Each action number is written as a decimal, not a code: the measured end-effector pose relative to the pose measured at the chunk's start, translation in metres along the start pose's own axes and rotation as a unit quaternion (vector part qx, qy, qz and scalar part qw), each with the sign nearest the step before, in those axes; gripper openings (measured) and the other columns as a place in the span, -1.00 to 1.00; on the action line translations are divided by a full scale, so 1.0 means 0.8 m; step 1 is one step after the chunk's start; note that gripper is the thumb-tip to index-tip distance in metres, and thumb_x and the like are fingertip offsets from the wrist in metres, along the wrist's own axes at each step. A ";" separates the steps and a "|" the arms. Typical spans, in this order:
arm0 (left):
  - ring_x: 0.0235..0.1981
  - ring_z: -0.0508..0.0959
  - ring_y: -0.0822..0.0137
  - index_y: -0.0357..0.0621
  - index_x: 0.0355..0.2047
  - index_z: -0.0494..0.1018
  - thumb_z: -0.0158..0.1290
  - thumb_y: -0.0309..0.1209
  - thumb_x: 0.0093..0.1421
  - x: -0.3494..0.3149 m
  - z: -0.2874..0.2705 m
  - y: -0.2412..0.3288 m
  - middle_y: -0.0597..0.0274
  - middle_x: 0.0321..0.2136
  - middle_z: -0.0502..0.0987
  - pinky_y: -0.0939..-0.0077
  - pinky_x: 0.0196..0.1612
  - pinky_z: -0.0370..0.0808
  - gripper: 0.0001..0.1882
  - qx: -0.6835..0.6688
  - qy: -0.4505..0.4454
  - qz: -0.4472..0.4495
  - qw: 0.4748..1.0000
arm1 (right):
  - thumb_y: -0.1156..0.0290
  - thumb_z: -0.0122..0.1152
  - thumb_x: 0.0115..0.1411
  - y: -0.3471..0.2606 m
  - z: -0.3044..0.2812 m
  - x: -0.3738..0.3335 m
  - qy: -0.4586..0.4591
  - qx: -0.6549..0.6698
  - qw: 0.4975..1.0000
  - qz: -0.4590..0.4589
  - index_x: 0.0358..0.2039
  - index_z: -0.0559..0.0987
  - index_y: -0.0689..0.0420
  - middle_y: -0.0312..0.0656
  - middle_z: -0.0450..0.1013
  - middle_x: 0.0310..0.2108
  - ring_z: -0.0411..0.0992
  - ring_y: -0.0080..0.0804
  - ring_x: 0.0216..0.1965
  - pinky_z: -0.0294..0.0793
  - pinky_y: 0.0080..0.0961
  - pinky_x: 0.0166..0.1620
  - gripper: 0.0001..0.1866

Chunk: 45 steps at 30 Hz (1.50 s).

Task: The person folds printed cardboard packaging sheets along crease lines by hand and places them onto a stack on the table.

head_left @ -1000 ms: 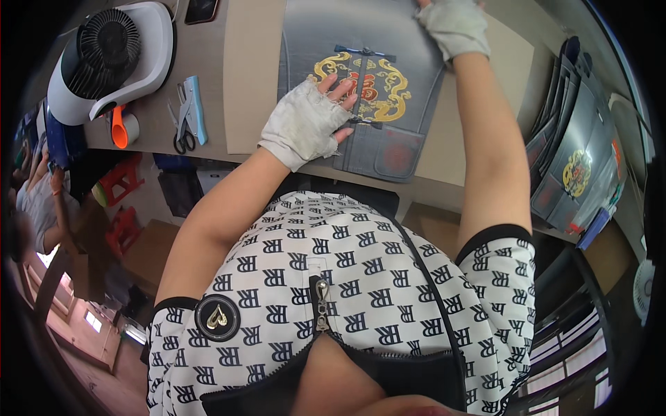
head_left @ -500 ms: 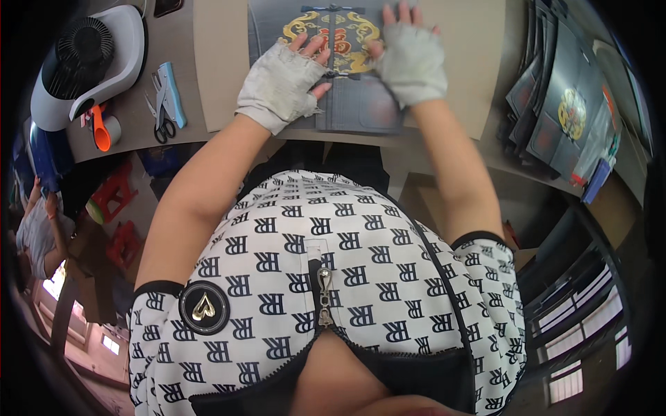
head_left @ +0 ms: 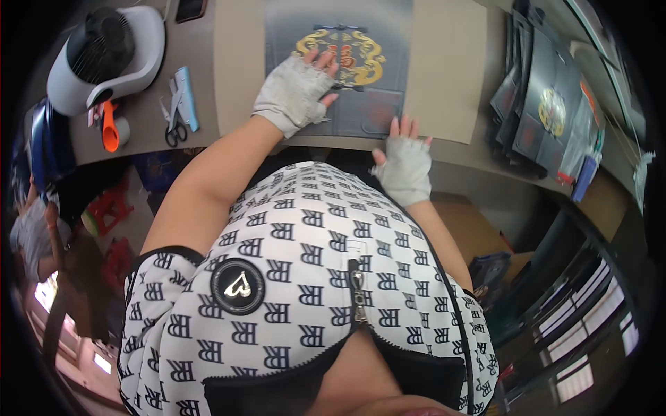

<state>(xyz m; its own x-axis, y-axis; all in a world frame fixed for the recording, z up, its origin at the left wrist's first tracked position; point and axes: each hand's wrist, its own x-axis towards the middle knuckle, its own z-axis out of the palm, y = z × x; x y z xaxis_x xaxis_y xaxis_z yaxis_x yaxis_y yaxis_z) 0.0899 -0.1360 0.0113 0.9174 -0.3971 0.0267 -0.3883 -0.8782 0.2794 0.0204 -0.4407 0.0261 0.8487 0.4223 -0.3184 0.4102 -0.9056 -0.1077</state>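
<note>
- Right hand [head_left: 404, 166]: in a pale fingerless glove, palm down, fingers loosely spread and gripping nothing; it is over the near edge of the table [head_left: 243, 142], and whether it touches that edge I cannot tell.
- Left hand [head_left: 297, 90]: in a matching glove, ahead and to the left of the right hand, laid flat with fingers a little parted, pressing on cloth but grasping nothing.
- Grey panel [head_left: 383, 90]: under the left hand and reaching beyond it; its lower right corner is just beside the right hand's fingertips.
- Gold and red emblem [head_left: 364, 66]: on the panel, partly covered by the left hand's fingers, the rest showing to their right.
- Tan sheet [head_left: 447, 76]: beneath the panel, showing on either side of the left hand.
- Scissors [head_left: 176, 128] and a light blue tool [head_left: 184, 100]: lying together, left of the left hand.
- Orange object [head_left: 109, 128]: farther left of that hand.
- Stack of grey pieces [head_left: 555, 93]: well to the right of both hands.
- White and black device [head_left: 114, 59]: well left of the left hand.
- Phone [head_left: 191, 9]: beyond the left hand, to its left.
</note>
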 end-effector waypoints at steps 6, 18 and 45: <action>0.36 0.41 -0.05 -0.13 0.28 0.47 0.22 -0.01 0.23 -0.010 -0.020 0.011 0.07 0.34 0.46 0.08 0.38 0.33 -0.30 -0.005 0.011 -0.020 1.000 | -0.15 0.19 0.31 -0.009 -0.056 0.154 0.040 -0.051 0.998 0.010 0.48 0.28 0.08 0.06 0.10 0.54 0.06 0.16 0.53 -0.02 0.41 0.45 -0.14; 0.43 0.33 -0.07 -0.34 0.38 0.32 0.07 0.23 0.29 0.109 -0.140 -0.112 -0.21 0.35 0.39 0.16 0.49 0.20 -0.07 0.140 0.087 -0.185 0.969 | -0.14 0.17 0.33 -0.050 -0.241 0.383 0.147 -0.090 0.984 0.035 0.48 0.28 0.12 0.14 0.13 0.51 0.08 0.04 0.54 0.08 0.15 0.49 -0.14; 0.47 0.27 -0.04 0.05 0.44 0.31 0.22 0.12 0.22 -0.101 0.000 -0.016 0.00 0.46 0.28 0.12 0.43 0.24 -0.15 0.006 -0.014 -0.058 0.998 | -0.23 0.37 0.14 0.015 0.000 0.060 0.078 -0.021 0.989 -0.123 0.43 0.35 0.03 0.08 0.16 0.50 0.12 0.22 0.49 0.05 0.48 0.39 -0.04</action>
<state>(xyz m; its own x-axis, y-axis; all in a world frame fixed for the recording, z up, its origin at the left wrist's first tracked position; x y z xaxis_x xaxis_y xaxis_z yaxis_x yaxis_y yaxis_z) 0.0205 -0.0925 0.0057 0.9532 -0.3007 -0.0322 -0.2817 -0.9216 0.2671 0.0659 -0.4309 0.0093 0.7617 0.6329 -0.1388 0.6209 -0.7742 -0.1227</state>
